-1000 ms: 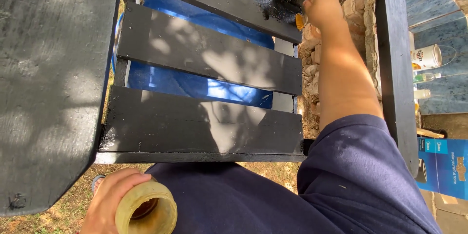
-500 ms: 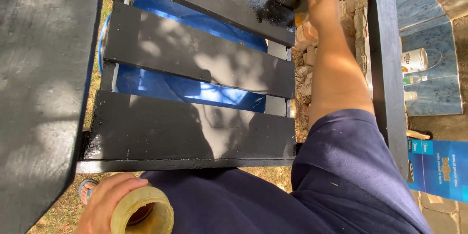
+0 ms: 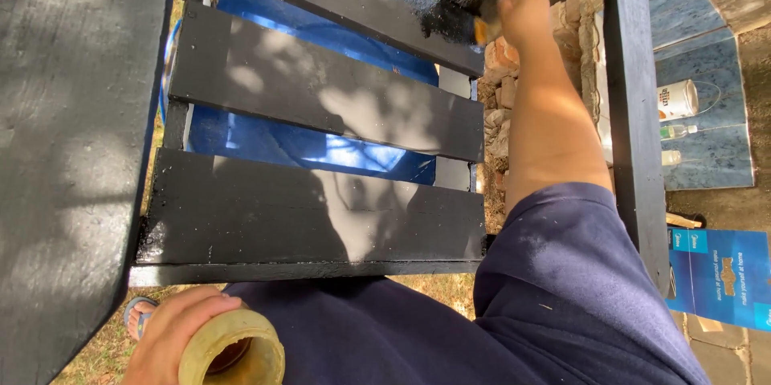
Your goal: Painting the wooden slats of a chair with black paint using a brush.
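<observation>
Head view: right hand (image 3: 524, 17) grips a brush (image 3: 459, 22) on the far slat (image 3: 337, 8); left hand (image 3: 173, 337) clasps a jar (image 3: 233, 350), which could tip and spill.

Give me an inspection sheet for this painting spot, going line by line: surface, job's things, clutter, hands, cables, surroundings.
Surface: black-painted wooden slats, wet-looking sheen, dappled shade; a blue sheet shows through the gaps.
Job's things: paintbrush with black bristles on the upper slat; yellowish open container.
Clutter: white can and clear bottles on blue tiles; blue printed carton.
Hands: right hand grips the paintbrush; left hand holds the container.
Cables: nothing seen.
Surroundings: stacked bricks, dry grass, a sandalled foot.
</observation>
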